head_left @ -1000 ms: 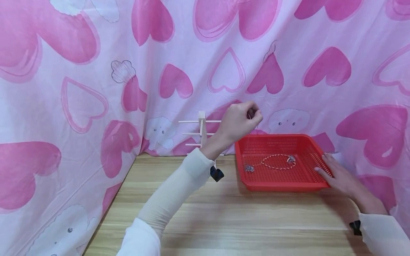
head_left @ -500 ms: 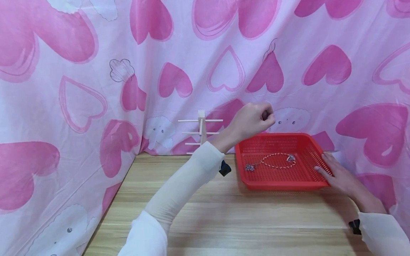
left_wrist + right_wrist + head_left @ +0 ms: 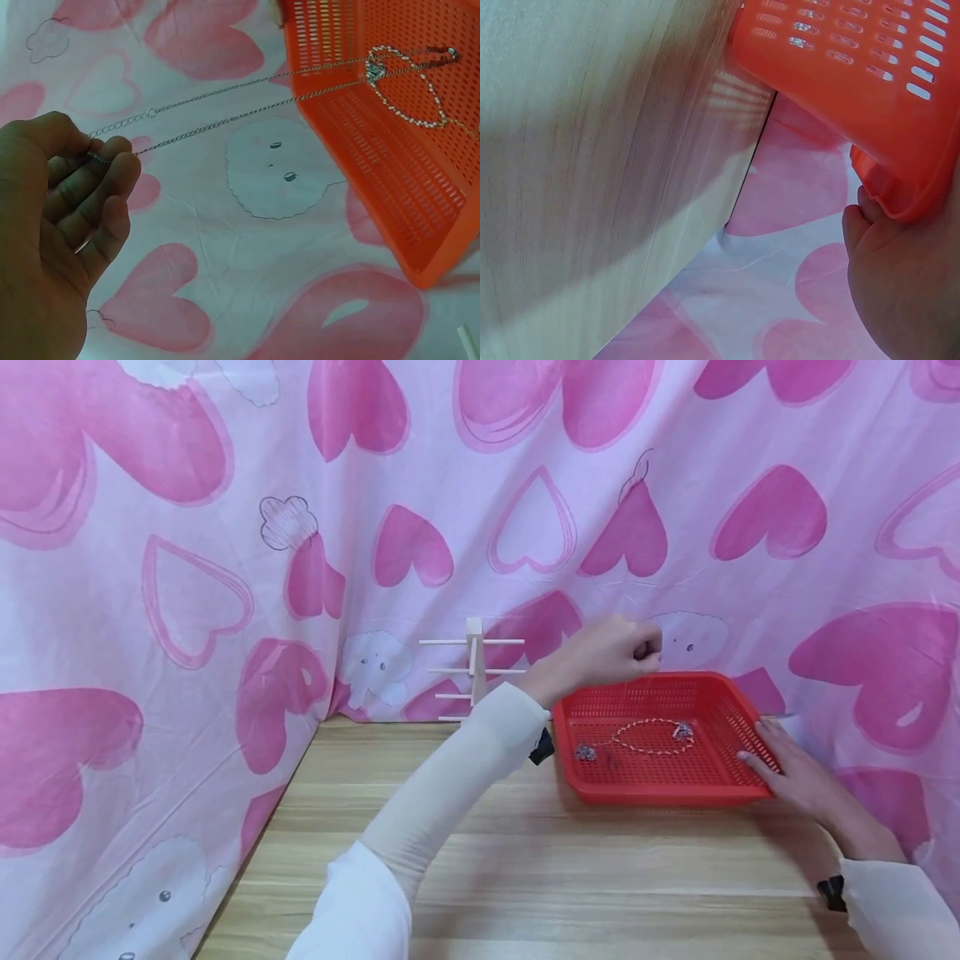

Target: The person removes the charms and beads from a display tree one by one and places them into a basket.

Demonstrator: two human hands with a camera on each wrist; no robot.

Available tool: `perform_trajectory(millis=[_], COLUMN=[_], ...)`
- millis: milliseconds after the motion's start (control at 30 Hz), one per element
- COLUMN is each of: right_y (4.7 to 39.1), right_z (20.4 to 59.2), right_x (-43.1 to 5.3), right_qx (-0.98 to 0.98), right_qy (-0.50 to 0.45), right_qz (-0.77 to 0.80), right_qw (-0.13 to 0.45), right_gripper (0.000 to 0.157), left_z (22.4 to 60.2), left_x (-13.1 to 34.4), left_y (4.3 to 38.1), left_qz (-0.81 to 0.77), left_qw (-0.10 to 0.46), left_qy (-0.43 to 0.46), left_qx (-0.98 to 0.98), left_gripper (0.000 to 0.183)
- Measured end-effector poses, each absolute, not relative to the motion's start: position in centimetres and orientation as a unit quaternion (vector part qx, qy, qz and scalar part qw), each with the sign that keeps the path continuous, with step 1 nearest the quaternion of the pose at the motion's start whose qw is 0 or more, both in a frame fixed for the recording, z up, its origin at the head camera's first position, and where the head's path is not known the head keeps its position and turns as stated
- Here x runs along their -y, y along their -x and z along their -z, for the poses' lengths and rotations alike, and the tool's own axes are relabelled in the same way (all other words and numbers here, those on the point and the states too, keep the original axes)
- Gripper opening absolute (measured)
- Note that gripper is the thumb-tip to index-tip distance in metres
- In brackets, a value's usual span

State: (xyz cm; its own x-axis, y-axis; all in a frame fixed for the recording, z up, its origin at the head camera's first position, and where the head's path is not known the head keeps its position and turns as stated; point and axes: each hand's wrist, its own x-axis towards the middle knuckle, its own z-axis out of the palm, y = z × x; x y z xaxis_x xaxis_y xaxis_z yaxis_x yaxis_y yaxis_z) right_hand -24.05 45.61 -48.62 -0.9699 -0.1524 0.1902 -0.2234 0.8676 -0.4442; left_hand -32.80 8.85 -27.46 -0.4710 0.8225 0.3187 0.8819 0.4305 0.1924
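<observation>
My left hand (image 3: 618, 647) is raised over the back left of the red plastic basket (image 3: 675, 796). In the left wrist view its thumb and fingers pinch a thin silver chain necklace (image 3: 202, 132). Two strands run from the fingertips towards the basket, ending in a small dark pendant part (image 3: 442, 54). A beaded bracelet (image 3: 652, 752) lies on the basket floor, with silvery jewellery clusters (image 3: 585, 752) at its left and right. My right hand (image 3: 813, 785) grips the basket's right rim, thumb inside and the other fingers outside.
Behind my left forearm stands a pale wooden rack (image 3: 475, 660) with several thin horizontal pegs. The wood-grain table (image 3: 600, 877) ends at a pink heart-patterned curtain (image 3: 420, 468) at the back and sides.
My left hand has moved right and slightly down, from near the rack to over the basket, and the rack shows more fully. My right hand stays on the basket rim.
</observation>
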Motion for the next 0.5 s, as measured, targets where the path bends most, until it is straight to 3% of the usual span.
perform_trajectory(millis=[500], right_y=[24.2], right_z=[48.9], right_x=[-45.7], right_qx=[0.962], right_qy=[-0.088], right_qz=[-0.249], right_qw=[0.071], right_gripper=[0.080], left_z=[28.5], left_x=[-10.9], left_y=[33.2], left_qz=[0.093], left_qw=[0.046], left_qy=[0.513], left_qx=[0.852], left_gripper=[0.015])
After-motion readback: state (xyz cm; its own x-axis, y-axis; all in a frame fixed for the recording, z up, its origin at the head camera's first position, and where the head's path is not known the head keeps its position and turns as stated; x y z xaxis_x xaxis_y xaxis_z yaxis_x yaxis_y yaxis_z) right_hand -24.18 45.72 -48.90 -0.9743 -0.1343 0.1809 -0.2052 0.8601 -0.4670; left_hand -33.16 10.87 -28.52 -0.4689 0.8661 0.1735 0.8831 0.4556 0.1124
